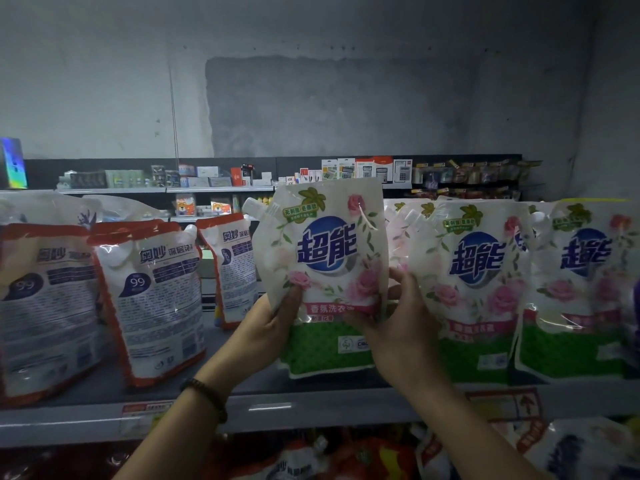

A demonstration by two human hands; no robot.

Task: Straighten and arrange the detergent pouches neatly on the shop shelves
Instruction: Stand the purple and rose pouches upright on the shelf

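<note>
In the head view, a white floral detergent pouch (325, 271) with a green base and a capped corner spout stands upright at the front of the shelf (270, 407). It is held from both sides. The left hand (273, 327) grips its lower left edge, thumb curled onto the printed front and fingers hidden behind; the right hand (391, 327) pinches the lower right edge the same way. Whether its base rests on the shelf cannot be told. Just beside it on the right, matching floral pouches (474, 278) stand upright in a close row, the nearest touching the right hand. To the left, red-edged pouches (152, 299) lean at differing angles with their backs facing out. A strip of bare dark shelf floor separates them from the held pouch. A beaded bracelet (207, 396) circles the left wrist. Behind, a far rack carries boxed calculators (367, 169) under a patched grey concrete wall (329, 105).
</note>
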